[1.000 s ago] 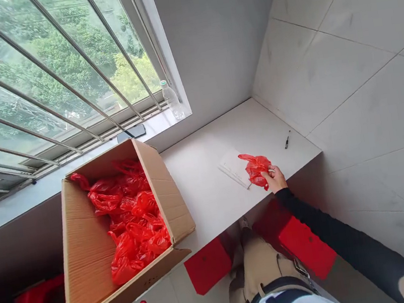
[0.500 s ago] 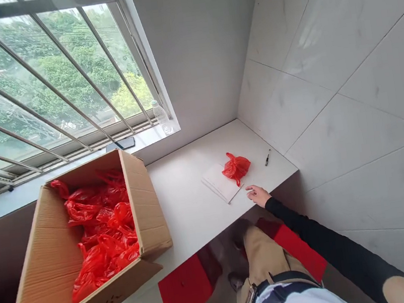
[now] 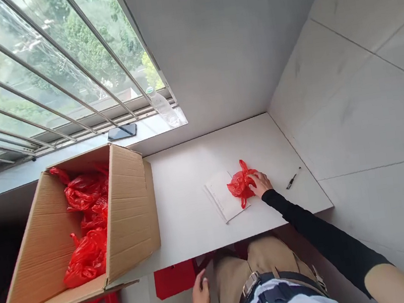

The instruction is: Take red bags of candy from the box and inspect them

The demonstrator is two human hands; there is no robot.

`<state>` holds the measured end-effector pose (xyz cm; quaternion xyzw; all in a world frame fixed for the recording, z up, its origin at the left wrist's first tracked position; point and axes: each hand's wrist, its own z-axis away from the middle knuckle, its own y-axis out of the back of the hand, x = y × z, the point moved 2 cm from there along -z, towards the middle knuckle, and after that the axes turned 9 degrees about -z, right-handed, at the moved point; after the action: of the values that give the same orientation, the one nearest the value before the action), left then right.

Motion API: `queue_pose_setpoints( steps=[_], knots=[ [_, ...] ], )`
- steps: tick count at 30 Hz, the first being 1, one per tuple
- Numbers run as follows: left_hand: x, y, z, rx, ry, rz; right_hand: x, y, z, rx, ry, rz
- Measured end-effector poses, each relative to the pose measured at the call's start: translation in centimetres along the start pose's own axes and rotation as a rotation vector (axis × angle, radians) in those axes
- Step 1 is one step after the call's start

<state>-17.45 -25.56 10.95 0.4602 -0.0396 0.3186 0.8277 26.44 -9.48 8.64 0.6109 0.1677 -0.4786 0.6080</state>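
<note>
A knotted red plastic bag [image 3: 242, 186] rests on the white table, partly over an open paper notebook [image 3: 223, 193]. My right hand [image 3: 260, 183] has its fingers curled around the right side of this bag, and the fingertips press into the plastic. Low in the view, my left hand [image 3: 200, 292] hangs in front of the table's front edge, beside my leg. Its thumb stands apart from the fingers and it holds nothing. A black pen [image 3: 293, 181] lies right of my right hand.
At the left stands an open cardboard box [image 3: 130, 206] holding several red bags [image 3: 88, 252]. A phone [image 3: 122, 131] and a clear plastic bottle [image 3: 164, 107] are on the windowsill. Red stools [image 3: 175, 279] stand below the table, and a tiled wall [image 3: 363, 98] bounds its right side.
My right hand has moved from the table's front edge onto the red bag. My left hand has come into view at the bottom. The camera has tilted and shifted.
</note>
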Motion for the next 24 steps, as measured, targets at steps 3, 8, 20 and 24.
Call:
queue_pose_setpoints(
  steps=[3, 8, 20, 24],
  knots=[
    [6.6, -2.1, -1.9, -0.113, -0.142, -0.058, 0.6, 0.3, -0.1, -0.055, 0.02, 0.017],
    [17.2, -5.2, -5.3, -0.19, -0.517, -0.438, 1.0, 1.7, 0.4, -0.126, 0.012, -0.008],
    [21.5, -2.9, -10.9, -0.079, -0.364, -0.648, 0.9, 3.2, 0.6, -0.164, -0.092, -0.032],
    [24.6, 1.5, -9.9, 0.13, -0.393, -0.278, 1.0, 3.9, 1.1, -0.162, -0.136, -0.041]
  ],
)
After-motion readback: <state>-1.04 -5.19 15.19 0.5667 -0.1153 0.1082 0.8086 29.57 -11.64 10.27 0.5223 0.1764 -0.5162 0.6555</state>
